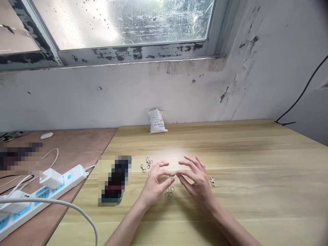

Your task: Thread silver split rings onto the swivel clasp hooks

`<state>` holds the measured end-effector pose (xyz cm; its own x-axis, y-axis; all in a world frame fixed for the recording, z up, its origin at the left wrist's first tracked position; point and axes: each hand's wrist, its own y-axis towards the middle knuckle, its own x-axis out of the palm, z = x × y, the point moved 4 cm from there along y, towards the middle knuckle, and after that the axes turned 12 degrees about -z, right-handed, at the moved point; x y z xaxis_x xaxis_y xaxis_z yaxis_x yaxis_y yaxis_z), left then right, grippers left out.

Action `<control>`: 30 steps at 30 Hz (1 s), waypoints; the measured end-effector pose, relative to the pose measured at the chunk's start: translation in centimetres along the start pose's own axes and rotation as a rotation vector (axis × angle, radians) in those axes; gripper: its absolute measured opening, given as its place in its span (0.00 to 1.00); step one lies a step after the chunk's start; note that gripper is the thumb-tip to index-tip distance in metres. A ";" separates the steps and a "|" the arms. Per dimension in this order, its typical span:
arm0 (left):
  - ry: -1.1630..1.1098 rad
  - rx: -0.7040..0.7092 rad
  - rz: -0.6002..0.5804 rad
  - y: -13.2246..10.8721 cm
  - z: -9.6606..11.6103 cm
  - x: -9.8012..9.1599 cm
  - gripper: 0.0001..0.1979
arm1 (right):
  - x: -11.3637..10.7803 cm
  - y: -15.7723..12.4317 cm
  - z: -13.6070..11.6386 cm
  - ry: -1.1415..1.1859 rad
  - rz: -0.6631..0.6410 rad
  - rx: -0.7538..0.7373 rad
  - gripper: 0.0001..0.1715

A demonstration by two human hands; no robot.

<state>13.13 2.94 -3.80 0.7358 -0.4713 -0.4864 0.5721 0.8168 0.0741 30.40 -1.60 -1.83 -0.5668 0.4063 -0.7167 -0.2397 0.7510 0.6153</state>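
Observation:
My left hand (154,182) and my right hand (196,181) meet over the light wooden table (230,164), fingertips pinching a small metal clasp (173,175) between them. The other fingers of both hands are spread. Just below the pinch lie a few small split rings (169,191). A loose swivel clasp (212,181) lies right of my right hand. More metal clasps (146,164) are scattered left of my left hand.
A pixelated dark object (115,180) lies left of the clasps. A white power strip (38,193) with plugs and white cables sits on the brown table at left. A small white bag (156,121) leans against the wall under the window.

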 end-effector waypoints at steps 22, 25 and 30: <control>0.271 0.033 -0.092 -0.4 1.0 -0.7 0.05 | 0.2 -0.1 -0.3 -0.055 -0.002 -0.072 0.08; 0.258 0.011 -0.055 -0.3 0.9 -1.1 0.05 | 0.1 0.1 -0.4 -0.067 0.012 -0.077 0.08; -0.011 0.003 -0.067 0.0 0.3 -0.4 0.08 | -0.4 0.2 -0.5 -0.043 0.057 -0.033 0.07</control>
<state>12.90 3.07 -3.36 0.6996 -0.5285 -0.4808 0.6213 0.7824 0.0439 30.13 -1.87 -1.25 -0.5463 0.4700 -0.6934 -0.2347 0.7087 0.6653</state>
